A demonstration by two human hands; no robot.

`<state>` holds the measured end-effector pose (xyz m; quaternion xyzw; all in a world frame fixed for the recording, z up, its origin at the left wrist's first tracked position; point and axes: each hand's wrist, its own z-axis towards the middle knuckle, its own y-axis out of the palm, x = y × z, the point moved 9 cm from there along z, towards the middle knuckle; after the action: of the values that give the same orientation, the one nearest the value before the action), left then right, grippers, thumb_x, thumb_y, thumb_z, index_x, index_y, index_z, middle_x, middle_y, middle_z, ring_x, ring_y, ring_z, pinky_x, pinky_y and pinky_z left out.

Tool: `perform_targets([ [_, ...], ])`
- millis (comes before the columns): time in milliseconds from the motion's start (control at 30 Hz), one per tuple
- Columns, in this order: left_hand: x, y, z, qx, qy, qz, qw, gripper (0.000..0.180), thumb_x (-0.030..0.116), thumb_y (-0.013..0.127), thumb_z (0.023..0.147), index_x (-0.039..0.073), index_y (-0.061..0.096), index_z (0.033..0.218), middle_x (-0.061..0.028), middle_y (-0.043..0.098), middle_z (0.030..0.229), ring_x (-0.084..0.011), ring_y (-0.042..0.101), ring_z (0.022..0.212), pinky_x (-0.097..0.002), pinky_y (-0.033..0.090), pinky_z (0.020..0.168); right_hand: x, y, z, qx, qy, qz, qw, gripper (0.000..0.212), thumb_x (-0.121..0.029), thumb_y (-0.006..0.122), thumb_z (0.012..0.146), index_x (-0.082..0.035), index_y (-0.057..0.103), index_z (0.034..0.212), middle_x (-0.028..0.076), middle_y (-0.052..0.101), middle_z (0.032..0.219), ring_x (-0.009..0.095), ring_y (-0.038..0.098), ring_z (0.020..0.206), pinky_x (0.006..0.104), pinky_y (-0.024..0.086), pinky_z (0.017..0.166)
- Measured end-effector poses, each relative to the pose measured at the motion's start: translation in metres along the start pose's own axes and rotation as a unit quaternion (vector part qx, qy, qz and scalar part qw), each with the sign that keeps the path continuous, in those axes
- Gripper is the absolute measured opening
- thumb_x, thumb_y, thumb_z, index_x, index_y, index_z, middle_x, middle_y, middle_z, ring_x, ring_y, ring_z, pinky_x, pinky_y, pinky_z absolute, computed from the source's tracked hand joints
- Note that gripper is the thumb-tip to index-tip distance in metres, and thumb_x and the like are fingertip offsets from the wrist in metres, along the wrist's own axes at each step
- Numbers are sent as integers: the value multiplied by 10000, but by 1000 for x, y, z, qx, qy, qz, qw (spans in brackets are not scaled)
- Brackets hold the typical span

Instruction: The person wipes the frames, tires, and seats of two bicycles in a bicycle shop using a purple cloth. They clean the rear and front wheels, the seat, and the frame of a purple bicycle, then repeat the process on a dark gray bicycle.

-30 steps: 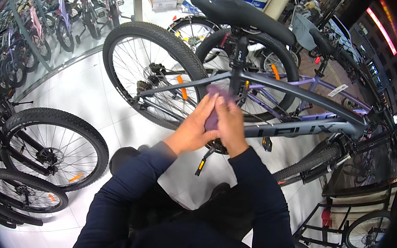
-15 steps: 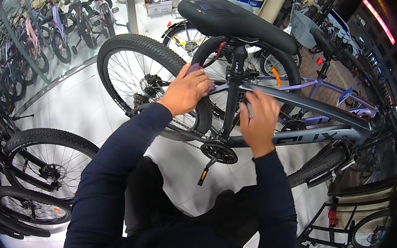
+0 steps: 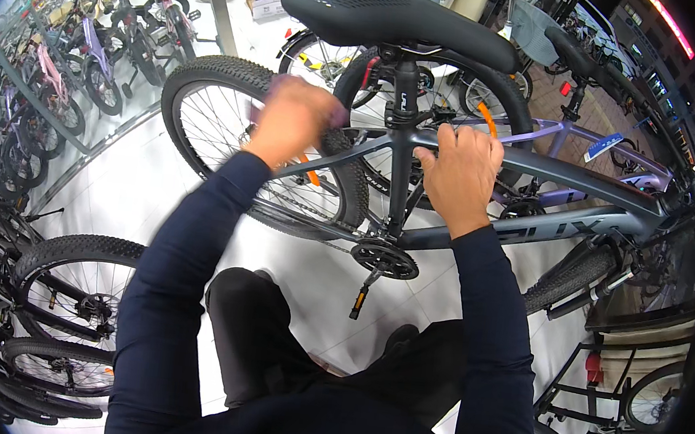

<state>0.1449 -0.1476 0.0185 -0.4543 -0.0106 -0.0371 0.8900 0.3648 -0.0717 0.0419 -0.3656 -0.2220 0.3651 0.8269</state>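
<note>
In the head view, the left hand [image 3: 296, 123], blurred and left of centre in the upper half, holds a purple cloth [image 3: 339, 117] bunched under its fingers, over the rear wheel [image 3: 352, 194] of a dark grey bicycle [image 3: 400, 180]. The right hand [image 3: 464, 172], right of centre, lies over the top tube [image 3: 568, 174], fingers bent, thumb apart; how tightly cannot be told. Large lettering marks the down tube [image 3: 545, 228]; a blue-and-white tag [image 3: 604, 147] hangs on a purple bicycle [image 3: 552, 139] behind.
</note>
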Motion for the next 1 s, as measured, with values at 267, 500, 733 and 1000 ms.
perform_targets([
  [267,-10,5,-8,67,59,39,995,196,5,607,831,126,675,970,-73,713,938,-295,670,933,-496,487,1024,3,-2,-1,2,-20,23,1000,350,-344,796,862,-86,673,1065,76,583,961,288,562,1005,464,374,959],
  [500,-66,-14,5,17,-165,2,986,234,6,630,846,108,709,1042,-139,736,985,-350,694,978,-473,505,980,0,0,2,10,-4,16,1000,326,-342,788,868,-88,671,1036,70,582,965,279,560,1012,460,370,971],
  [733,57,42,-39,60,13,-99,993,352,79,726,875,58,659,1220,-113,701,1252,-302,623,1284,-546,375,1173,2,0,-1,17,-7,18,1000,312,-342,783,872,-89,671,1017,70,579,962,280,555,1011,461,367,973],
  [1000,58,39,-36,-57,-4,61,997,830,276,849,731,4,486,1427,-170,527,1481,-358,413,1471,-597,211,1249,2,-1,0,32,-12,26,999,306,-332,786,870,-87,667,1007,73,580,963,277,554,1008,459,370,968],
])
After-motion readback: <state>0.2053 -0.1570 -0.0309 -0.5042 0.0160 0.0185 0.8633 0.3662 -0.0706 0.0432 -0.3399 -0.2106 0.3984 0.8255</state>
